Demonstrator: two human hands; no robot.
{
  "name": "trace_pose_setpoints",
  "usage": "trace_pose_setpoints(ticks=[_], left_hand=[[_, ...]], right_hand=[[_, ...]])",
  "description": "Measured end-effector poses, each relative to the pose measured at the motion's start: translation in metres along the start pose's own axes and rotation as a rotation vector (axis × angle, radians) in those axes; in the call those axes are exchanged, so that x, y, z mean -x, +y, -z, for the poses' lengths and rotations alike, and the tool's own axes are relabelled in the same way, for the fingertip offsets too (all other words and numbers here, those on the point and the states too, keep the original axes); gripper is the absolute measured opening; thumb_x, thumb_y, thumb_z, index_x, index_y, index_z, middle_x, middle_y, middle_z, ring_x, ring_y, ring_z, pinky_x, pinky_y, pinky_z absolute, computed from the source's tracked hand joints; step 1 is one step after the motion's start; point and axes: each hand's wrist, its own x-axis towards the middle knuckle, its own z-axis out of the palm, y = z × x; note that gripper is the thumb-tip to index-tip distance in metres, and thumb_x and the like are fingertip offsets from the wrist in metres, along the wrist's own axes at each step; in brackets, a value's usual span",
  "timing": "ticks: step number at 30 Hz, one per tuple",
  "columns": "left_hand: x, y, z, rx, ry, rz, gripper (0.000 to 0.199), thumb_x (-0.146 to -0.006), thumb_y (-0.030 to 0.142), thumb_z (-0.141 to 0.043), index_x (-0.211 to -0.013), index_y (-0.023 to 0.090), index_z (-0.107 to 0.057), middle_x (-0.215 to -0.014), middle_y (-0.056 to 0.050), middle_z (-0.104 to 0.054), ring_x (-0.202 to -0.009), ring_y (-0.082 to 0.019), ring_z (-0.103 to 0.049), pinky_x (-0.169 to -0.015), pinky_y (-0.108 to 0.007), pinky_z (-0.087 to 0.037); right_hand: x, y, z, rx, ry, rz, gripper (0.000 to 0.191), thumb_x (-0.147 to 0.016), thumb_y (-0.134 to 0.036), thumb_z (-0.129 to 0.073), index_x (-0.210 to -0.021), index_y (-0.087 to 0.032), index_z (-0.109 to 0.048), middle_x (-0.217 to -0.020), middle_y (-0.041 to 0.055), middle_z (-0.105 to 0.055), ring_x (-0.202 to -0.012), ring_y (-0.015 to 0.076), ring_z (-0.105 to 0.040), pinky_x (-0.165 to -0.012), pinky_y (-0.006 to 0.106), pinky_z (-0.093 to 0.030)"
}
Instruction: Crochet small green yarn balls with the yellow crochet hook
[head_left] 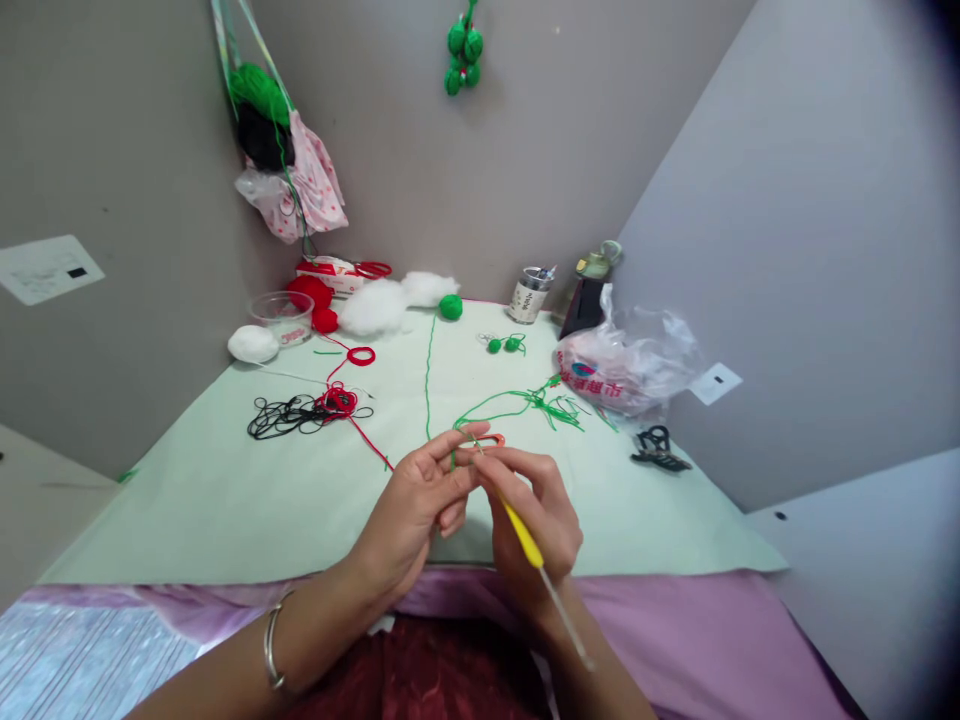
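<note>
My right hand [536, 505] grips a crochet hook with a yellow handle [523, 532], its metal shaft slanting down past the wrist. Beside it, my left hand [420, 490] is closed in a pinch, and green yarn [428, 375] runs to it from a small green ball [450, 307]. The hook's tip meets the yarn at the left fingertips; the stitches there are too small to make out. Just beyond the fingers shows a small orange-red oval loop [491, 440]. Loose green strands [555, 408] lie past the hands.
Black cord [289, 415] and red yarn [337, 400] lie tangled at left. White stuffing [373, 307], a clear tub [281, 318] and red scissors [373, 269] are behind. A pen holder [529, 296], plastic bag [622, 365] and black claw clip [660, 450] stand right.
</note>
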Motion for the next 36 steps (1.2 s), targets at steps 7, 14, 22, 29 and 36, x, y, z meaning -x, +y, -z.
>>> trace_pose_setpoints(ticks=[7,14,22,29,36], left_hand=[[-0.002,0.010,0.003,0.104,-0.004,0.035,0.037,-0.075,0.016,-0.089,-0.111,0.015,-0.080,-0.072,0.006,-0.057,-0.044,0.003,-0.028,-0.040,-0.012,-0.024],[0.004,0.003,-0.001,-0.108,-0.037,-0.053,0.033,-0.083,0.025,-0.083,-0.116,0.019,-0.079,-0.073,0.004,-0.061,-0.044,0.000,-0.036,-0.043,-0.018,-0.029],[0.004,0.007,0.000,-0.152,-0.012,-0.075,0.029,-0.081,0.025,-0.085,-0.109,0.022,-0.081,-0.092,0.000,-0.063,-0.046,0.002,-0.036,-0.044,-0.018,-0.026],[0.007,0.000,0.001,-0.258,0.085,-0.210,0.032,-0.081,0.023,-0.086,-0.112,0.023,-0.080,-0.082,0.004,-0.058,-0.052,-0.001,-0.039,-0.048,-0.017,-0.030],[-0.001,0.006,0.002,0.032,-0.066,0.097,0.037,-0.082,0.022,-0.084,-0.117,0.015,-0.077,-0.068,0.007,-0.053,-0.044,0.001,-0.014,-0.040,-0.016,-0.015]], right_hand=[[-0.016,-0.006,0.008,-0.330,0.058,-0.390,0.022,-0.102,-0.017,-0.058,-0.098,-0.026,-0.078,-0.088,0.0010,-0.074,-0.069,0.0131,-0.063,-0.064,0.028,-0.054],[-0.015,-0.001,0.006,-0.459,0.017,-0.531,0.016,-0.100,-0.026,-0.064,-0.097,-0.024,-0.079,-0.087,0.0022,-0.076,-0.072,0.0142,-0.065,-0.068,0.028,-0.055],[-0.017,-0.003,0.012,-0.540,0.024,-0.561,0.023,-0.105,-0.028,-0.055,-0.096,-0.021,-0.075,-0.090,0.0040,-0.076,-0.071,0.0139,-0.068,-0.068,0.029,-0.058],[-0.007,-0.007,0.014,-0.018,-0.138,-0.054,0.025,-0.101,-0.010,-0.054,-0.114,-0.024,-0.071,-0.097,0.0060,-0.077,-0.090,0.0193,-0.073,-0.078,0.034,-0.062],[-0.006,-0.003,0.006,0.002,-0.003,-0.061,0.028,-0.099,-0.009,-0.058,-0.112,-0.027,-0.075,-0.098,0.0058,-0.074,-0.089,0.0192,-0.072,-0.078,0.036,-0.061]])
